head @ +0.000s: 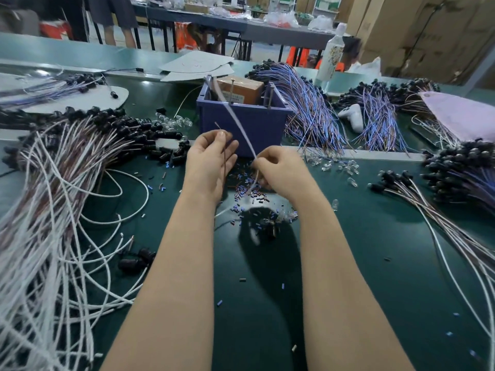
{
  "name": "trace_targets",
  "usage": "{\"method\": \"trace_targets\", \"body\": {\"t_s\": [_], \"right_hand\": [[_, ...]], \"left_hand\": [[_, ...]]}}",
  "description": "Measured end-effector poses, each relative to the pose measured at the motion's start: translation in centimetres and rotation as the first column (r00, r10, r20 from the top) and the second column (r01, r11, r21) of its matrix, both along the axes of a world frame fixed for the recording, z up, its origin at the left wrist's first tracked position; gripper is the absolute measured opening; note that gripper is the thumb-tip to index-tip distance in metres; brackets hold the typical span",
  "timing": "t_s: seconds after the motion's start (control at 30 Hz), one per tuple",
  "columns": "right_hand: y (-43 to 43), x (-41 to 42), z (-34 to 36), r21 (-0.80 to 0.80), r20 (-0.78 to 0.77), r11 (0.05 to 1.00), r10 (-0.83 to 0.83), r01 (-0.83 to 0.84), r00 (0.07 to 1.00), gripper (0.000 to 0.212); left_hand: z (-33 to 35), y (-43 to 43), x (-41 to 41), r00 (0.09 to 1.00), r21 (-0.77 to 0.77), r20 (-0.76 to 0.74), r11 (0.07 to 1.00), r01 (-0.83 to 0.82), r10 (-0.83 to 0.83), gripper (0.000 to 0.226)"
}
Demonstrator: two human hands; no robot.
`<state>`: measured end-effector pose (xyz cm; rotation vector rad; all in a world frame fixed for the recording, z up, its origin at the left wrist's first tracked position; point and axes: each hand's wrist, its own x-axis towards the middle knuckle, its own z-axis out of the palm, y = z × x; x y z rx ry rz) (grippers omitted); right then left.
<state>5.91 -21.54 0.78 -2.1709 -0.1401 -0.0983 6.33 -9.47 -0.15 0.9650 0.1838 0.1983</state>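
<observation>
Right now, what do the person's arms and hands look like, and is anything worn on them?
The left forearm and the right forearm are bare down to the picture's lower edge; no sleeve shows. The left hand and the right hand wear no gloves. No watch, bracelet, ring or tape shows on the parts in view.

- table mat (375,263): plain dark green
- bin (257,129): blue-violet
- box (241,89) in it: orange-brown with a pale label
- thin wire (224,162): brown
- strand (241,129): whitish
- wire heap (53,210): white mixed with reddish brown
- sockets (120,121): black
- wire bundles (313,116): blue and purple
- cut bits (249,187): blue and red-brown
- bottle (330,54): white with a speckled print
- sheet (460,116): pale pink
</observation>
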Motion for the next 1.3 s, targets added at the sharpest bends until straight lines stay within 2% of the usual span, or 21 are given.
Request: {"method": "trace_targets", "body": {"t_s": [0.1,0.2,0.3,0.37,0.4,0.43,0.5,0.57,0.63,0.7,0.8,0.87,0.93,0.97,1.03,1.1,1.13,1.2,1.3], "right_hand": [[-0.5,-0.6,0.5,-0.218,-0.147,0.963,0.128,-0.159,0.981,0.014],[-1.0,-0.7,0.6,-0.186,-0.225,0.968,0.124,-0.167,0.967,0.014],[-1.5,-0.8,0.9,-0.18,-0.312,0.969,0.104,-0.166,0.944,0.014],[-1.5,-0.9,1.0,-0.247,-0.28,0.954,0.1,-0.172,0.955,0.013],[-1.3,-0.8,1.0,-0.262,-0.209,0.953,0.096,-0.15,0.973,0.016],[-0.9,-0.7,0.9,-0.221,-0.112,0.969,0.088,-0.111,0.99,0.021],[0.1,-0.6,1.1,0.059,0.01,0.997,0.057,-0.058,0.998,0.027],[1.1,-0.1,1.3,0.417,-0.078,0.909,0.055,-0.017,0.995,0.029],[1.7,0.5,1.3,0.607,-0.198,0.793,0.095,0.046,0.976,0.037],[1.8,1.0,1.0,0.676,-0.273,0.733,0.154,0.075,0.95,0.042],[1.6,1.2,0.7,0.735,-0.327,0.676,0.279,0.057,0.903,0.034],[1.3,1.1,0.8,0.778,-0.301,0.624,0.272,0.071,0.914,0.028],[1.0,1.2,1.0,0.826,-0.206,0.561,0.2,0.06,0.958,0.024],[0.7,1.2,1.2,0.837,-0.154,0.546,0.168,0.038,0.974,0.024],[0.2,1.2,1.4,0.855,-0.082,0.519,0.131,0.002,0.988,0.023],[0.1,1.0,1.7,0.866,-0.039,0.501,0.07,-0.001,0.997,0.021],[0.2,1.0,1.7,0.858,-0.027,0.513,0.007,0.02,1.0,0.02],[0.7,1.1,1.3,0.796,-0.012,0.595,-0.167,0.11,0.986,0.016],[1.3,1.4,0.3,0.62,0.029,0.747,-0.326,0.239,0.945,0.01]], "left_hand": [[0.4,0.2,0.0,0.998,-0.092,0.032,0.994,0.055,-0.052,0.018],[0.1,0.3,0.2,0.999,-0.036,-0.042,0.999,-0.01,0.008,0.019],[0.0,0.3,0.2,0.999,-0.083,-0.018,0.996,-0.032,0.031,0.02],[0.0,0.1,0.1,1.0,-0.012,0.018,1.0,-0.025,0.025,0.021],[0.0,-0.1,0.1,0.999,0.032,0.036,0.999,-0.013,0.012,0.021],[0.0,-0.2,0.1,0.998,0.069,0.055,0.998,0.006,-0.01,0.021],[0.1,-0.5,-0.2,0.992,0.11,0.097,0.991,0.074,-0.085,0.02],[0.2,-0.6,-0.6,0.971,0.111,0.134,0.977,0.182,-0.196,0.02],[0.2,-0.7,-1.1,0.937,0.095,0.155,0.949,0.3,-0.312,0.02],[0.2,-0.7,-1.5,0.901,0.088,0.155,0.914,0.397,-0.406,0.02],[0.1,-0.3,-1.8,0.848,0.101,0.148,0.86,0.5,-0.509,0.019],[0.1,0.2,-2.0,0.804,0.131,0.129,0.813,0.567,-0.581,0.014],[0.1,1.0,-1.9,0.777,0.165,0.078,0.776,0.608,-0.625,0.009],[0.2,1.3,-1.8,0.789,0.179,0.039,0.782,0.598,-0.613,0.009],[0.6,1.9,-1.4,0.874,0.161,-0.043,0.86,0.485,-0.484,0.013],[1.0,2.0,-0.7,0.968,0.15,-0.095,0.958,0.243,-0.23,0.015],[1.1,2.1,-0.2,0.99,0.175,-0.101,0.978,0.11,-0.093,0.018],[1.2,2.1,0.7,0.991,0.231,-0.1,0.971,-0.065,0.091,0.024],[1.6,1.7,1.3,0.983,0.256,-0.105,0.959,-0.12,0.151,0.029]]}}
